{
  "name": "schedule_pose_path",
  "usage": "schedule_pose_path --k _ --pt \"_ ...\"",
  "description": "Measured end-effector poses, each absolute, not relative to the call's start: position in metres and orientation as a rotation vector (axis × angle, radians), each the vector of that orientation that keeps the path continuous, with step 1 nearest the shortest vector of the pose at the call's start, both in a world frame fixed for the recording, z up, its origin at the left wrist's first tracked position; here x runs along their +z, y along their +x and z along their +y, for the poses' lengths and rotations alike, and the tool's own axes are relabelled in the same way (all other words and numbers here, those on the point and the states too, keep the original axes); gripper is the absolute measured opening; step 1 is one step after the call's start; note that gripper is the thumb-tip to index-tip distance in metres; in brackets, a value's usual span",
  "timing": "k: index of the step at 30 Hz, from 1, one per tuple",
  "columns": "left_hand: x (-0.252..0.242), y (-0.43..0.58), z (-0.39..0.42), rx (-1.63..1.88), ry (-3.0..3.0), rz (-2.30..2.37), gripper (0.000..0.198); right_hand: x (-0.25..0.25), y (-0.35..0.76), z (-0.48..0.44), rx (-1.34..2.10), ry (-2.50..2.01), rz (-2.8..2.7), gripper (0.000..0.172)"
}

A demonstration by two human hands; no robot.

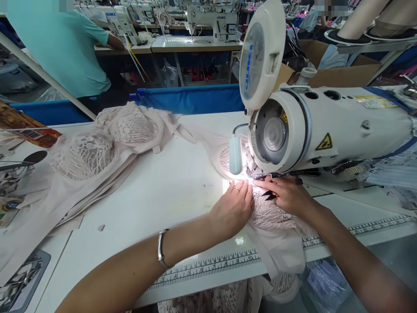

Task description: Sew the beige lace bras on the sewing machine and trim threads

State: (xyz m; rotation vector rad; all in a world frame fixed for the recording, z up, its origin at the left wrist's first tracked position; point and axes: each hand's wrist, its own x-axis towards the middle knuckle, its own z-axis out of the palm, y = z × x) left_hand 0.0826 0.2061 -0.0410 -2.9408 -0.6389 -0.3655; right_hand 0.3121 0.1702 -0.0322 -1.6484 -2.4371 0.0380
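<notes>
One left hand (232, 211) and one right hand (288, 195) lie just off centre toward four o'clock, with one ring (236, 188) and one pair of snips (269, 194); one bracelet (160, 248) is at seven. One near sewing machine (345, 117) and one lamp (235, 156) are toward three o'clock, two thread cones (362, 21) at two. Two lace cups (87, 158) lie at nine o'clock, one person (61, 52) at ten, and at least two farther machines (210, 21) between eleven and twelve.
</notes>
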Motion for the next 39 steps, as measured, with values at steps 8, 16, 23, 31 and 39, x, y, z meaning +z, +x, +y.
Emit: schedule_pose_path --k 8,16,23,31,39 --pt "-0.04 0.069 0.236 -0.595 -3.011 -0.412 0.035 -0.034 0.309 0.172 -0.011 -1.545 -2.369 0.063" --pt "-0.027 0.059 0.266 -0.518 -3.201 -0.406 0.031 -0.037 0.307 0.172 -0.072 -1.461 -2.368 0.063" --pt "-0.026 0.069 0.256 -0.418 -3.056 -0.56 0.029 -0.038 0.3 0.172 -0.088 -1.423 -2.316 0.063" --pt "-0.022 0.081 0.267 -0.214 -3.223 -0.868 0.03 -0.041 0.302 0.173 -0.055 -1.44 -2.301 0.066" --pt "-0.032 0.075 0.234 -0.571 -3.185 -0.533 0.031 -0.039 0.301 0.171 -0.028 -1.456 -2.286 0.066"
